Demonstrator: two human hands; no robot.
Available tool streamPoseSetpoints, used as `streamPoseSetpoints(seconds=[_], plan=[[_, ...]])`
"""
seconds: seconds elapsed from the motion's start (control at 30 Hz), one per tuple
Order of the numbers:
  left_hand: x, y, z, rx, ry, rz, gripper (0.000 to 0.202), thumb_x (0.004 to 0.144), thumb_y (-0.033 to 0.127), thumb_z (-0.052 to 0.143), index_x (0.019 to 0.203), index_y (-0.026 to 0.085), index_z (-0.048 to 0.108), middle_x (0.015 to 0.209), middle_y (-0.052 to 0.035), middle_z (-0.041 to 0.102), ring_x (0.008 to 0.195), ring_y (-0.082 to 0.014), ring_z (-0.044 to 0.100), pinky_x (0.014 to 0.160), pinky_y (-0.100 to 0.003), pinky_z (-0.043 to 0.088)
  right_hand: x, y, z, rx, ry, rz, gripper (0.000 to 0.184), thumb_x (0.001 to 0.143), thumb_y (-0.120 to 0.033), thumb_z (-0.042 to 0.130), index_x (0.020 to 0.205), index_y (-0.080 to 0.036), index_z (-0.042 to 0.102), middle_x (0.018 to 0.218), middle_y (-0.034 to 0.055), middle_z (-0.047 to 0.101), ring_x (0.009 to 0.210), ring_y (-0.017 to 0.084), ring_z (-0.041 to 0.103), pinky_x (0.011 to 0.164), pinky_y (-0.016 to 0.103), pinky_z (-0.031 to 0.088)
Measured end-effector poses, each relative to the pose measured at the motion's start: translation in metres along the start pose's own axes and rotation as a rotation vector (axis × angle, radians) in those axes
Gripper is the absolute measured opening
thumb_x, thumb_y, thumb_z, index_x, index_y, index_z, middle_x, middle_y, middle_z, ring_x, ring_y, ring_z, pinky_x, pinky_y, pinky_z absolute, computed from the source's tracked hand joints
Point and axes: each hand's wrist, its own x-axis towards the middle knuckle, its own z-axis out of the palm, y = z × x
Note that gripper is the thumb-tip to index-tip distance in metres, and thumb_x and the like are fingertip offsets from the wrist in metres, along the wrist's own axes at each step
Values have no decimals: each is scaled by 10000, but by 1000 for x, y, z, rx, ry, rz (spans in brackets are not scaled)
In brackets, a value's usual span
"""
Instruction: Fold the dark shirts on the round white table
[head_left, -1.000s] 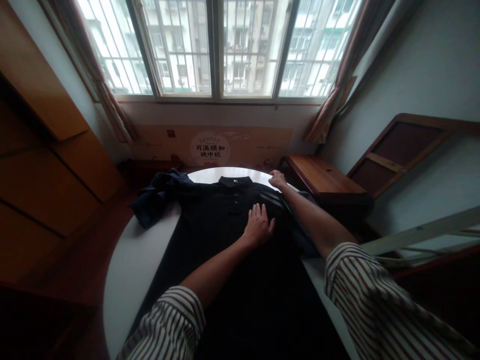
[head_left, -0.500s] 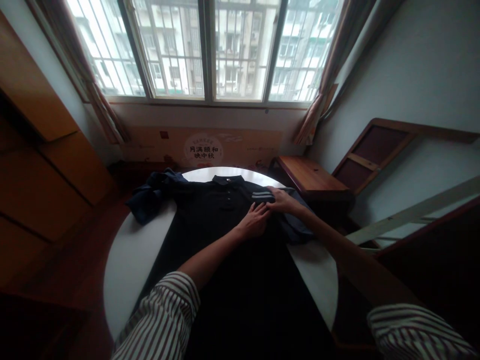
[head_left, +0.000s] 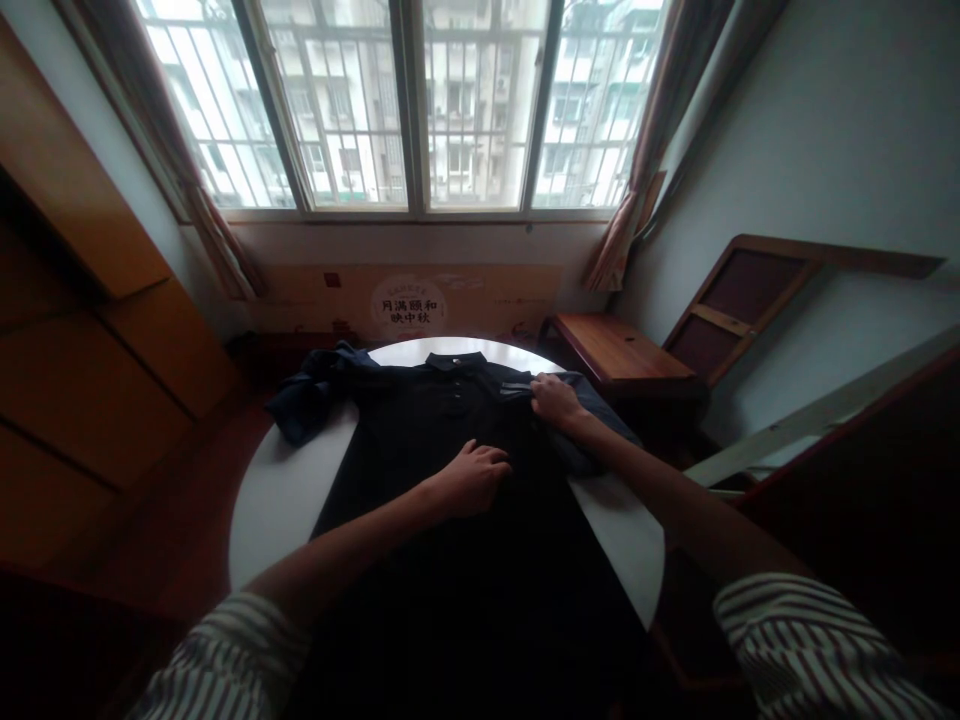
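A black polo shirt (head_left: 420, 480) is spread over a round white table (head_left: 289, 510), its collar at the far edge. At the shirt's right side, my right hand (head_left: 556, 402) is closed on the sleeve, beside its pale stripes. My left hand (head_left: 471, 480) is over the middle of the shirt, fingers loosely bent and holding nothing. Whether it touches the fabric is unclear. A dark blue garment (head_left: 300, 400) lies bunched at the table's left edge. Greyish-blue cloth (head_left: 589, 440) lies at the right, partly behind my right hand and forearm.
Beyond the table, a wooden stool or small table (head_left: 619, 350) stands at the right, near a leaning wooden frame (head_left: 739, 300). Orange-brown cabinets (head_left: 150, 350) line the left. A printed banner (head_left: 472, 295) is below the barred window (head_left: 345, 110).
My left hand has drawn back from the striped sleeve, toward me and to the left. My right hand stays at the sleeve, its fingers now more closed. The stripes look more folded.
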Motion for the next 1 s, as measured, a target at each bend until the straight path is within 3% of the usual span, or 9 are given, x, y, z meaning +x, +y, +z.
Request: streamPoseSetpoints(seconds=[0.13,0.27,0.33,0.43,0.57,0.7,0.8,0.93,1.0], plan=[[-68,-13,-4,26,15,-154,419,881,93,479,1241,255,618,1404,-92,559,1298,-276,519,1137,-599,295,7,12,-3,60,57,114,384,892,-99,462,1247,-73,605,1109,251,666,1067,361,638,916,443,462],[-131,-38,0,92,121,-334,422,927,131,422,1278,276,606,1431,-79,544,1309,-258,518,1136,-561,331,13,33,-9,161,120,222,649,820,-57,492,1460,-103,391,1186,223,647,1064,335,648,916,400,466],[-156,-50,2,121,160,-412,418,950,161,385,1285,275,609,1443,-74,538,1335,-257,499,1137,-536,345,18,44,-11,223,120,282,654,822,-89,504,1463,-105,376,1129,197,673,1007,316,672,873,378,498],[-182,-62,6,151,212,-505,411,971,224,362,1293,248,616,1462,-80,525,1378,-266,457,1138,-499,364,24,56,-12,284,108,354,509,910,-228,485,1389,-67,428,995,184,706,899,305,696,778,375,546],[-191,-68,12,154,273,-536,413,978,273,376,1324,259,601,1488,-65,502,1394,-267,440,1134,-496,381,28,57,-11,285,133,390,623,855,-384,640,1324,-22,447,1046,221,686,949,345,679,769,411,558],[-189,-71,18,164,260,-525,414,980,320,415,1343,225,589,1487,-97,499,1397,-301,432,1130,-543,370,29,38,-14,233,177,296,601,793,-206,662,1341,-54,468,1214,232,630,1084,331,638,876,382,519],[-191,-72,20,167,248,-512,423,992,332,406,1361,207,571,1497,-105,485,1407,-306,415,1132,-548,368,30,13,-15,188,168,160,551,818,-203,619,1357,-142,516,1332,181,586,1157,307,602,943,358,476],[-196,-70,22,173,258,-485,421,994,322,403,1362,201,567,1493,-96,492,1406,-301,414,1135,-537,376,39,-16,-8,151,-22,20,254,813,-347,672,986,-175,741,987,95,739,931,250,680,813,276,497],[-193,-71,19,166,278,-471,408,988,322,417,1332,188,590,1451,-102,534,1369,-294,462,1123,-509,403,49,-22,-3,123,-77,19,249,846,-374,635,856,-157,757,905,106,746,876,238,685,779,268,492]])
